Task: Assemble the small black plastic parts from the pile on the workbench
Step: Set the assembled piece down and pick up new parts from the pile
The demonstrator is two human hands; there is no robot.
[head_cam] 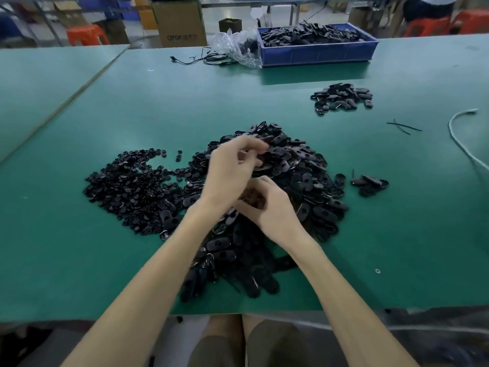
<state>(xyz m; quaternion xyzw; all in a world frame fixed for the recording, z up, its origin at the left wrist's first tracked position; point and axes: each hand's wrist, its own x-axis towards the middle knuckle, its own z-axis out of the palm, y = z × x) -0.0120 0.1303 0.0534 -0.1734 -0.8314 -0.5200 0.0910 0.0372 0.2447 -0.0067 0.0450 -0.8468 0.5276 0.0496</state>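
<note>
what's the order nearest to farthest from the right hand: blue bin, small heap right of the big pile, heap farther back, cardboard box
From the right hand, curled round a black part:
1. small heap, just right of the big pile
2. farther heap, back right
3. blue bin, far edge, right
4. cardboard box, beyond the table, left

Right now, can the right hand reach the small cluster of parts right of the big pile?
Probably yes: the small cluster lies rightward of the right hand, with only the edge of the big pile between, though that hand seems to hold parts.
</note>
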